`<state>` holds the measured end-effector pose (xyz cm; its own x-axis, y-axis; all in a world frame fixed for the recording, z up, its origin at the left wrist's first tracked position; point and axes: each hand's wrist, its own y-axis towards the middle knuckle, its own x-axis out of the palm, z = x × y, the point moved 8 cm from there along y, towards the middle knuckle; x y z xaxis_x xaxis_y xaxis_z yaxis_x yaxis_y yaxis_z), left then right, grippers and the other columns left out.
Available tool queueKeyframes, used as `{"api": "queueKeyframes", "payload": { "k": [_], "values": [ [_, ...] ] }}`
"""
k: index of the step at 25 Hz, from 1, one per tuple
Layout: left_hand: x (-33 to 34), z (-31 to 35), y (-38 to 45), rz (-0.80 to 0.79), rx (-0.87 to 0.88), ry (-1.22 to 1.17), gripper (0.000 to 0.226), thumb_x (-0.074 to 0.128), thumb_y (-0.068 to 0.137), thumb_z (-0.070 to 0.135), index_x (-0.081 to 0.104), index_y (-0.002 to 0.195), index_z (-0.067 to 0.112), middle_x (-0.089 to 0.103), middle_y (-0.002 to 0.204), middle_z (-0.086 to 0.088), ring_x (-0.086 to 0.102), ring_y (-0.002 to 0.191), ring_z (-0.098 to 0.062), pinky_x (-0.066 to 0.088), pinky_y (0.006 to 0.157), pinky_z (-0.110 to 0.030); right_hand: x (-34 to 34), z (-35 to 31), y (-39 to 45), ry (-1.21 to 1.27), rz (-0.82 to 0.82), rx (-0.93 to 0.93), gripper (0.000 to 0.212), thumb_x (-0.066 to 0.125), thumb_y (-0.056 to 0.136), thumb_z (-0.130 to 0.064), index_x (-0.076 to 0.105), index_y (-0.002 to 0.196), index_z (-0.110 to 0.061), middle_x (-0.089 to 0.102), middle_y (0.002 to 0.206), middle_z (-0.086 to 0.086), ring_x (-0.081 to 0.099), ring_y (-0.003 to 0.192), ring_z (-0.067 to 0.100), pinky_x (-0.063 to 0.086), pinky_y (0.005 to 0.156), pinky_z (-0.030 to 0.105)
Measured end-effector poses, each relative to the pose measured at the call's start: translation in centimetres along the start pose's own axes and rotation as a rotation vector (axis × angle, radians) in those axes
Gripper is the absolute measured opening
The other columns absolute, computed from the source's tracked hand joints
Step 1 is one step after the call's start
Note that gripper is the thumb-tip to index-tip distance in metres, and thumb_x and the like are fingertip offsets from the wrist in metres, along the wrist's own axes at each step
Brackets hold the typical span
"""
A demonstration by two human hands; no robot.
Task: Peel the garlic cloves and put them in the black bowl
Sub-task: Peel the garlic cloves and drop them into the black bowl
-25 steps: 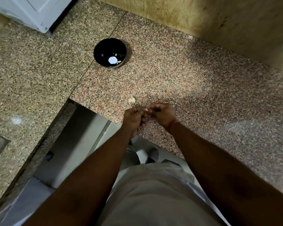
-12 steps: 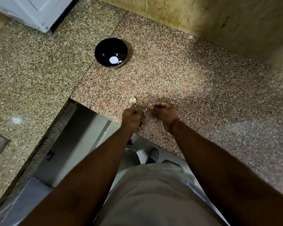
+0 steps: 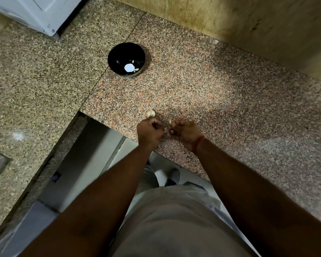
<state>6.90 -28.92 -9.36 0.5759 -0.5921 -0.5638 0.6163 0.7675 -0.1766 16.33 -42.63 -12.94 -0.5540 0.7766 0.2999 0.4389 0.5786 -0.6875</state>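
Granite countertop: speckled pink-brown slab, joined at a seam to a greyer slab on the left, backed by a stained tan wall.

Black bowl: glossy, round, upright on the countertop just right of the seam, well apart from both hands on the far side. Inside, a bright white glare spot sits on the bottom, with two small pale cloves lying near it; whether they are fully peeled cannot be told at this size.

Left hand: fingers curled into a closed fist at the near edge of the counter. What it holds, if anything, is hidden by the knuckles.

Right hand: fingers curled inward, a red thread round the wrist. A small pale garlic clove shows at its fingertips, pinched there. The two hands sit just beside each other with a narrow gap between them.

Garlic bulb piece: pale, rounded with a short tip, resting on the countertop just beyond the left hand, near the counter edge.
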Motion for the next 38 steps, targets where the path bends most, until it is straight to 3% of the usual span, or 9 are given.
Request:
{"api": "queueKeyframes", "payload": {
  "k": [5,10,14,18,23,26,30,33,38],
  "values": [
    [0.9,0.4,-0.2,-0.113,-0.039,-0.295,0.011,0.08,0.083,0.004,0.08,0.093,0.005,0.079,0.088,-0.006,0.076,0.083,-0.024,0.063,0.08,-0.041,-0.2,0.0,0.0,-0.075,0.039,0.01,0.014,0.065,0.095,0.0,0.071,0.105,0.008,0.073,0.093,0.015,0.071,0.08,0.021,0.062,0.086,0.046],
    [1.4,-0.2,-0.3,-0.116,-0.21,-0.473,0.007,0.08,0.084,0.002,0.079,0.091,0.005,0.078,0.088,-0.012,0.075,0.084,-0.03,0.062,0.078,-0.039,0.1,0.2,-0.3,-0.03,0.046,0.028,0.017,0.067,0.096,-0.008,0.068,0.104,0.007,0.071,0.084,0.013,0.07,0.073,0.022,0.062,0.086,0.052],
    [2.2,-0.7,-0.6,-0.148,-0.38,-0.631,0.002,0.076,0.089,0.005,0.078,0.09,0.004,0.078,0.086,-0.013,0.071,0.073,-0.023,0.058,0.062,-0.031,0.9,-0.3,-0.4,0.022,-0.013,0.043,0.012,0.057,0.102,-0.007,0.064,0.098,0.002,0.072,0.076,0.006,0.072,0.07,0.02,0.061,0.087,0.053],
    [2.5,-1.0,-0.7,-0.169,-0.448,-0.66,0.007,0.073,0.091,0.006,0.074,0.085,0.005,0.073,0.077,-0.012,0.063,0.061,-0.021,0.055,0.058,-0.031,1.1,-1.0,-0.5,-0.11,-0.005,0.036,0.02,0.048,0.106,-0.008,0.064,0.096,-0.004,0.069,0.076,0.007,0.068,0.067,0.021,0.062,0.078,0.047],
    [3.1,-1.1,-0.5,-0.183,-0.49,-0.671,0.015,0.075,0.09,0.01,0.072,0.091,-0.005,0.07,0.077,-0.018,0.056,0.053,-0.021,0.047,0.049,-0.028,0.0,-2.5,-0.3,-0.185,0.076,-0.1,0.016,0.055,0.1,-0.001,0.071,0.099,0.003,0.075,0.088,0.015,0.07,0.075,0.026,0.063,0.074,0.044],
    [3.1,-1.0,-0.3,-0.183,-0.478,-0.632,0.013,0.075,0.09,0.007,0.073,0.077,0.005,0.069,0.073,-0.016,0.055,0.05,-0.021,0.047,0.046,-0.027,-0.4,-2.5,0.0,-0.217,0.077,-0.132,0.014,0.073,0.089,0.002,0.074,0.103,0.002,0.078,0.1,0.015,0.073,0.086,0.03,0.063,0.079,0.044],
    [2.7,-1.2,0.4,-0.182,-0.395,-0.481,0.016,0.07,0.095,0.009,0.075,0.08,0.007,0.069,0.071,-0.015,0.057,0.055,-0.024,0.048,0.048,-0.029,-1.6,-3.3,0.0,-0.328,0.218,-0.153,0.006,0.076,0.089,-0.003,0.076,0.095,-0.004,0.077,0.09,0.015,0.07,0.073,0.023,0.064,0.07,0.039],
    [0.8,-2.0,1.1,-0.057,-0.253,-0.164,0.029,0.072,0.091,0.01,0.071,0.064,0.02,0.068,0.062,0.002,0.061,0.054,-0.012,0.053,0.059,-0.023,-2.9,-4.4,0.2,-0.4,0.38,-0.164,0.004,0.076,0.088,-0.003,0.076,0.086,-0.006,0.077,0.081,0.012,0.073,0.069,0.023,0.065,0.066,0.04],
    [-0.4,-0.9,0.0,-0.012,0.065,0.139,0.013,0.075,0.078,0.004,0.079,0.079,0.016,0.077,0.08,0.002,0.069,0.068,-0.011,0.057,0.071,-0.024,-3.5,-4.8,1.2,-0.445,0.515,-0.212,0.02,0.071,0.09,0.0,0.078,0.087,-0.019,0.078,0.082,0.006,0.077,0.072,0.022,0.065,0.068,0.047]
  ]
}}
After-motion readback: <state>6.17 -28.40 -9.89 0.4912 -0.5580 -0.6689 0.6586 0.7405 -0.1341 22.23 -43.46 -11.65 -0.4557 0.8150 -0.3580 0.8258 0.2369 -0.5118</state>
